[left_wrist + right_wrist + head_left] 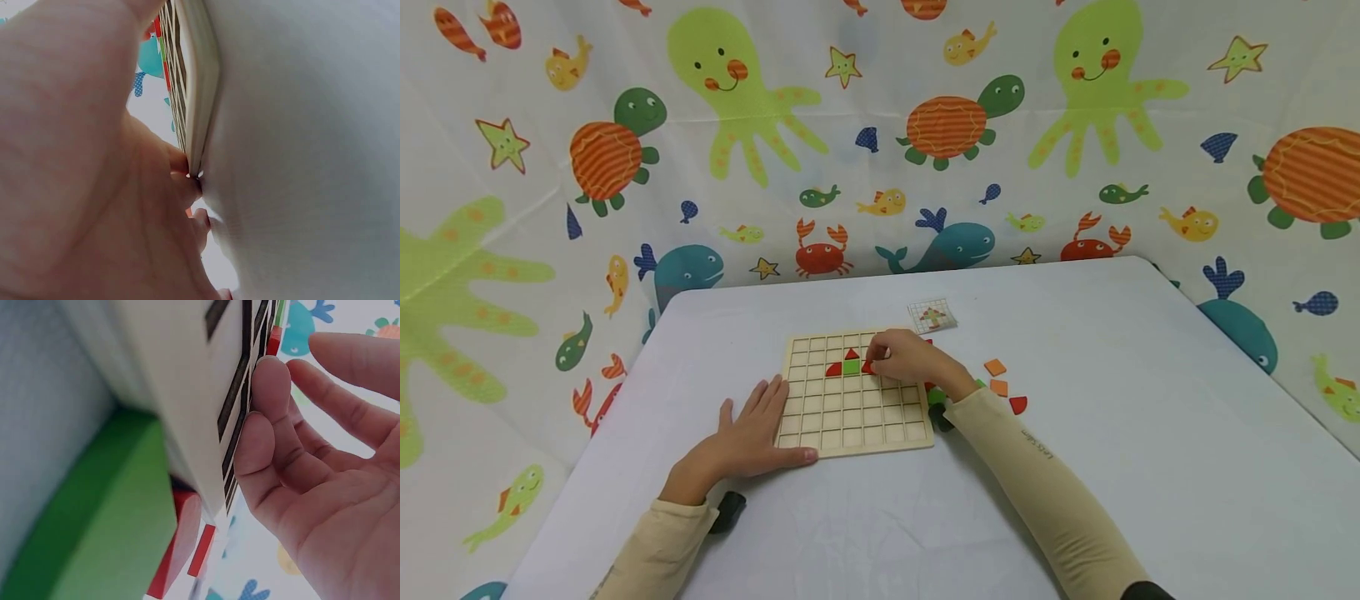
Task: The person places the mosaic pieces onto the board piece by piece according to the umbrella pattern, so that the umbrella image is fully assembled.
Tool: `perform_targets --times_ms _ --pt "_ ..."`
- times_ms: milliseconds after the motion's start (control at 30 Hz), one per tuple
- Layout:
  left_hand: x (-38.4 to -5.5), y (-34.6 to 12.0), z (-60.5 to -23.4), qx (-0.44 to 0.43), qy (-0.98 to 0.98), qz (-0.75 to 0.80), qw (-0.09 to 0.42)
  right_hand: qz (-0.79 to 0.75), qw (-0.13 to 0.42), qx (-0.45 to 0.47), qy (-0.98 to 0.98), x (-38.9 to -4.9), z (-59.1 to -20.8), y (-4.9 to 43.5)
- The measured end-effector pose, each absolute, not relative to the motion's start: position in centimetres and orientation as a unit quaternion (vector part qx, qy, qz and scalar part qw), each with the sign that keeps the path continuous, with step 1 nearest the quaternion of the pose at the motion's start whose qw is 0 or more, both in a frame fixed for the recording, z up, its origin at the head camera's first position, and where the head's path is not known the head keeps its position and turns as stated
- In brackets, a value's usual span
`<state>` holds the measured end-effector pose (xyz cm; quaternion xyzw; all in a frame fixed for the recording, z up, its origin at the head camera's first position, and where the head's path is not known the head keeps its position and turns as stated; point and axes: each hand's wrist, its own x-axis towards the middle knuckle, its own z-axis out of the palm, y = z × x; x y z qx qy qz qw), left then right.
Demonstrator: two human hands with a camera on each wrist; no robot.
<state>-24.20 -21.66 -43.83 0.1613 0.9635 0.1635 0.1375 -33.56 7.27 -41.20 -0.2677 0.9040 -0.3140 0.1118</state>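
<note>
well, from my end this looks early: a small start sits on the wooden board (842, 429), which lies on the white surface (880, 525) with most of its visible cells bare. towards twelve o'clock on it i make out a green square (851, 367), with a red triangle (852, 354) at its twelve, a red quarter-round (834, 369) at its nine, and a red piece (868, 367) at its three.

my right hand (917, 357) is at that last one, fingers bent and fingertips right by it; i can't tell whether they pinch it or only rest there, so i'd call that piece nearly settled rather than done. this hand also hides some cells towards two o'clock. my left hand (752, 433) is spread flat at the board's eight o'clock, fingers along the edge and thumb by the near corner, presumably steadying it.

what's left, i judge, is the loose stock at three o'clock, off the board: an upper orange square (995, 367), a lower orange square (998, 387), another red quarter-round (1018, 404) and a green block (937, 397) near the rim, plus bits half hidden by the wrist. a printed card (933, 315) lies between one and two o'clock, its coloured figure too small for me to count against.
</note>
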Motion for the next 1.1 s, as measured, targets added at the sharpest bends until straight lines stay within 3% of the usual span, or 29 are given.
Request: perform_targets --times_ms 300,667,1100 --pt "-24.47 -21.60 -43.85 0.161 0.964 0.156 0.140 -0.269 0.097 -0.316 0.905 -33.76 -41.61 7.35" --pt "-24.39 -21.52 -43.71 0.163 0.964 0.158 0.140 -0.276 0.101 -0.305 0.906 -33.29 -41.16 7.23" --pt "-24.31 -21.58 -43.83 0.160 0.964 0.158 0.140 -0.245 0.070 -0.316 0.914 -32.97 -41.05 6.68"
